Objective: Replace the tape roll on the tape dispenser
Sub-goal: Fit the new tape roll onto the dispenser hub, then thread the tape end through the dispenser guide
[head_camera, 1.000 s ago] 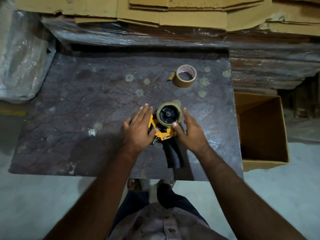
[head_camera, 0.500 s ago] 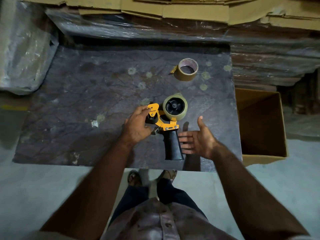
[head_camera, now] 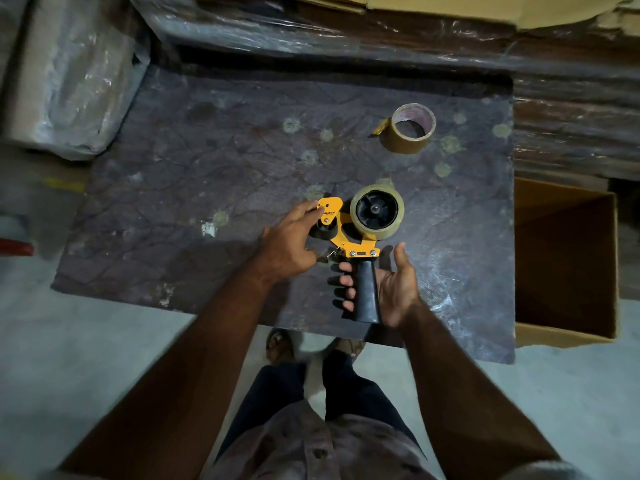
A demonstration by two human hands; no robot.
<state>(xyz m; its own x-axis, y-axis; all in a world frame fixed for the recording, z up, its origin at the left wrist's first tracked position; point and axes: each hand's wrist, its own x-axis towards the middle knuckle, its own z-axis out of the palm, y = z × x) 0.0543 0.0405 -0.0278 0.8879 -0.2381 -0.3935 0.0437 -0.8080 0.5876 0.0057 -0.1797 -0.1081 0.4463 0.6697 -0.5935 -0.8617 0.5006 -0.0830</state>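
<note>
Our right hand [head_camera: 388, 289] wraps the black grip of the tape dispenser [head_camera: 353, 237], whose long axis runs near to far over the tabletop [head_camera: 207, 161]. Our left hand [head_camera: 287, 244] pinches its yellow front plate. We judge the right hand nearer the spare tape roll [head_camera: 410, 133], far right.

A dark, stained tabletop [head_camera: 194, 188] stood over a pale concrete floor [head_camera: 104, 368]. An open cardboard box [head_camera: 568, 265] sat at its right edge, plastic-wrapped bundles [head_camera: 69, 71] lay at the left and behind, and what looked like flattened cardboard [head_camera: 450, 5] topped the rear stack.
</note>
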